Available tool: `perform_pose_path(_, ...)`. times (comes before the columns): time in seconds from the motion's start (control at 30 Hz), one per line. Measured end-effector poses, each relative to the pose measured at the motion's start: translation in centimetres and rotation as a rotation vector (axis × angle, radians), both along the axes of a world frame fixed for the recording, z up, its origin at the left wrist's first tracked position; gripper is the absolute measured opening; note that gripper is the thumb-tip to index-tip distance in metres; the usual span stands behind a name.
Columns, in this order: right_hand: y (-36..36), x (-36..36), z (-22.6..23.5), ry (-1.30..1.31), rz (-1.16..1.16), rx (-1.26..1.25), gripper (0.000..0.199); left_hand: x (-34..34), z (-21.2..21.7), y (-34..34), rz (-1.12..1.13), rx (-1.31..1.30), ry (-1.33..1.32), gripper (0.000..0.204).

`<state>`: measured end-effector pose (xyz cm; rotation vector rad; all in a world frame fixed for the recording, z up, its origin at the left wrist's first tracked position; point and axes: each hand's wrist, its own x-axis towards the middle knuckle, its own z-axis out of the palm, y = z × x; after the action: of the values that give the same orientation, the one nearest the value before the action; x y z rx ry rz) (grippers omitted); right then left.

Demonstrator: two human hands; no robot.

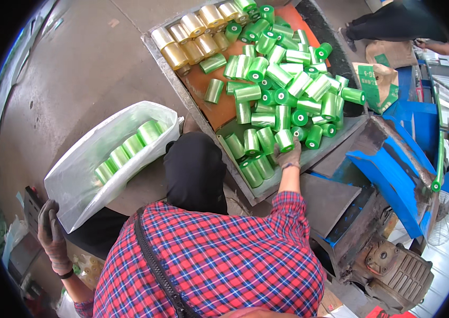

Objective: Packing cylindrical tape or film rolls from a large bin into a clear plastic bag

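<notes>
Near the surface's (181,95) closest corner, the right hand (289,157), in a grey glove, touches the near end of a green film roll (284,139), with its thumb on one side and its fingers on the other; I cannot tell whether this grip is pinching the roll or only resting against it. That roll lies just inside the near edge, at the front of a loose heap of green film rolls (299,82) that stretches toward the far edge, some on their sides and others tilted with their cores showing. Amber film rolls (195,24) are packed along the far edge by the far left corner, and bare orange covering shows beside the left edge. Past that left edge sits an open white translucent plastic bag (78,164) with a row of green film rolls (131,146) inside. The gloved left hand (53,236) is by the bag's lower left end, its grip spread with fingers stretched upward and nothing visible between them. To the right of the surface stand blue machine parts (388,177) and a ribbed metal housing (399,270), with a printed brown paper sack (388,79) and another person's dark-trousered leg (380,26) beyond
</notes>
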<state>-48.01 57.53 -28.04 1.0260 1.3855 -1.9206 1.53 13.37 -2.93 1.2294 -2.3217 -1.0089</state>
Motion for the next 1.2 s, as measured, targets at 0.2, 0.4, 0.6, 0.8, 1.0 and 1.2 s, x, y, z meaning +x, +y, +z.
perform_pose_path(0.2,-6.5,1.9,7.8,0.199,0.122,-0.364,0.039,-6.1,1.3,2.3,-0.299,-0.412,-0.073,0.029)
perform_pose_path(0.4,-15.5,-1.0,2.9,0.386,0.451,0.112,0.058,1.9,-3.6,0.4,0.123,-0.505,0.003,0.029)
perform_pose_path(0.6,-29.4,-5.8,0.5,1.055,0.86,0.433,0.074,7.1,-12.0,1.7,0.369,-0.545,-0.333,0.031)
perform_pose_path(0.8,-38.8,-9.4,-6.3,1.4,0.993,0.793,0.062,3.0,-11.4,-2.4,0.846,0.421,0.715,0.026)
perform_pose_path(1.0,-33.3,-18.9,0.6,0.871,1.566,1.259,0.059,6.4,-11.6,-3.9,0.745,0.21,0.321,0.03)
perform_pose_path(1.2,-27.9,-17.3,0.6,0.733,1.733,1.372,0.076,9.1,-13.8,-5.9,0.682,0.184,0.23,0.033)
